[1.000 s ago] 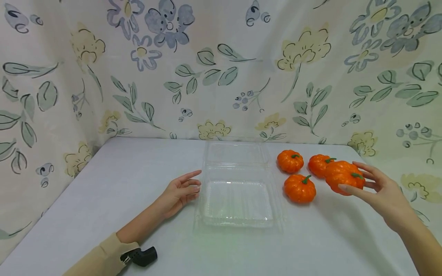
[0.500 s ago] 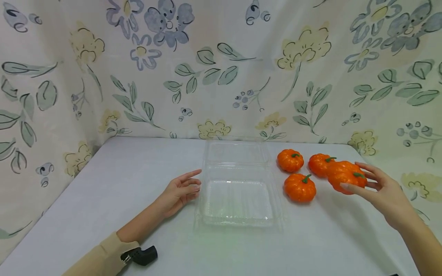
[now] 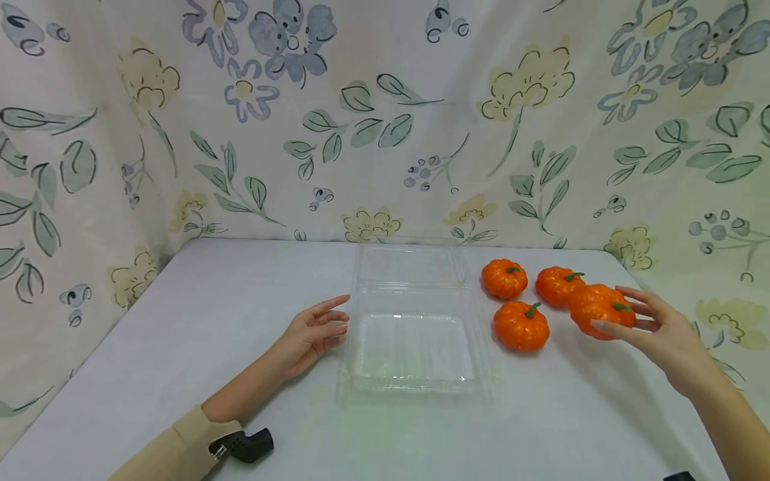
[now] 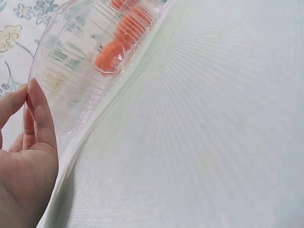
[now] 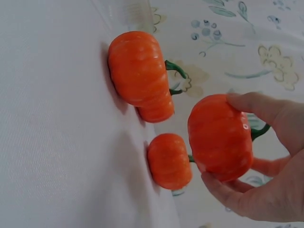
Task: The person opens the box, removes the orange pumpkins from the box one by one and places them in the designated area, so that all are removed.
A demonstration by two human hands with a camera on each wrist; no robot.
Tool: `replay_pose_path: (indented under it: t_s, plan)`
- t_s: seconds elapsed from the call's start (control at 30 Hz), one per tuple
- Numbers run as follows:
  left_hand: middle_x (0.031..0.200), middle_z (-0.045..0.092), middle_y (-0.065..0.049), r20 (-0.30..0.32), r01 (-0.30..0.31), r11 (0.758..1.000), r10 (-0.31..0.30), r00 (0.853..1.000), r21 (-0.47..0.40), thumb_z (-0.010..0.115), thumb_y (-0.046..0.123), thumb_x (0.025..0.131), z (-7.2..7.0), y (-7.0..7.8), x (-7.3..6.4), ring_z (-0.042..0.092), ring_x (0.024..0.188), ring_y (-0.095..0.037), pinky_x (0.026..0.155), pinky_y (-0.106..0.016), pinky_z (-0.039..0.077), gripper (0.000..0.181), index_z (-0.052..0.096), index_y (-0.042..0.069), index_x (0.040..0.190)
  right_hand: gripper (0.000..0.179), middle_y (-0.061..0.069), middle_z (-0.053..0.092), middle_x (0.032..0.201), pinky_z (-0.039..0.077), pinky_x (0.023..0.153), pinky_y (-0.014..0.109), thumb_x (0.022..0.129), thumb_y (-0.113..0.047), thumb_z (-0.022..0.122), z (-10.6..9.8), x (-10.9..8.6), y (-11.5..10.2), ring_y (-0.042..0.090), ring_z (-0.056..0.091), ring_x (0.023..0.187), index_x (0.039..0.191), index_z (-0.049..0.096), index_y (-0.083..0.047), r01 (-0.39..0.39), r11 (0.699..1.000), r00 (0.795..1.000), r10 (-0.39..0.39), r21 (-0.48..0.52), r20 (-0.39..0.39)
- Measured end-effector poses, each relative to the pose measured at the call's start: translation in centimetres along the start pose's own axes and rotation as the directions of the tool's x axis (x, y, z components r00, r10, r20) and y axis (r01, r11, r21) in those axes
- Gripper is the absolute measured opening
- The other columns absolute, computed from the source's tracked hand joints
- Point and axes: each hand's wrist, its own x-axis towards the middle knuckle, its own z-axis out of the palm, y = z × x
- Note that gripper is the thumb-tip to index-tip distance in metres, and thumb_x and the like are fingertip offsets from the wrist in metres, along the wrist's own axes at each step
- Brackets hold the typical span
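Note:
In the head view, my right hand [image 3: 668, 337] holds an orange toy pumpkin [image 3: 601, 312] with a green stem, raised off the white table at the right. The right wrist view shows the thumb on one side of this pumpkin [image 5: 220, 137] and fingers on the other. My left hand [image 3: 315, 337] lies at the left edge of a clear plastic clamshell container [image 3: 415, 354]. Its fingers are loosely extended, with the tips right at the rim. In the left wrist view the container's clear wall [image 4: 71, 90] rises beside the fingertips. The lid [image 3: 412, 266] lies folded back.
Between the container and my right hand sit a front pumpkin [image 3: 521, 326], a back pumpkin [image 3: 504, 278] and a third pumpkin [image 3: 558, 286], partly overlapped by the held one. A floral curtain [image 3: 385, 133] hangs behind the table [image 3: 252, 280]. A black device [image 3: 243, 446] is at my left sleeve.
The held pumpkin shifts only slightly in my right hand's grip. My left hand and the container stay in place, apart from a small sway of the whole head view.

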Motion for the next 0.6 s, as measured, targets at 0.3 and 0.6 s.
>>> replay_pose_path:
  t_s: [0.3,0.6]
  plan:
    - [0.109,0.066,0.002,0.001,-0.005,1.000,0.005,1.000,0.006,0.058,-0.008,0.102,-0.05,-0.05,-0.01,0.068,0.092,-0.006,0.085,-0.020,0.061,0.065,0.032,-0.004,0.162,0.095,0.045,0.024,0.157,0.060,0.081,0.038,0.101,-0.046,0.069,0.22,0.50,0.81,0.059,0.044,0.129,0.164,0.017,0.004,-0.006,1.000,0.999,0.007,-0.030,0.050]
    - [0.109,0.066,0.003,0.003,-0.009,1.000,0.009,1.000,0.025,0.058,-0.008,0.102,-0.01,-0.10,-0.04,0.068,0.091,-0.005,0.085,-0.021,0.061,0.066,0.031,-0.004,0.163,0.093,0.045,0.026,0.155,0.058,0.093,0.062,0.102,-0.045,0.068,0.51,0.61,0.99,0.062,0.044,0.130,0.163,0.019,0.006,0.009,0.998,0.997,-0.004,-0.061,0.081]
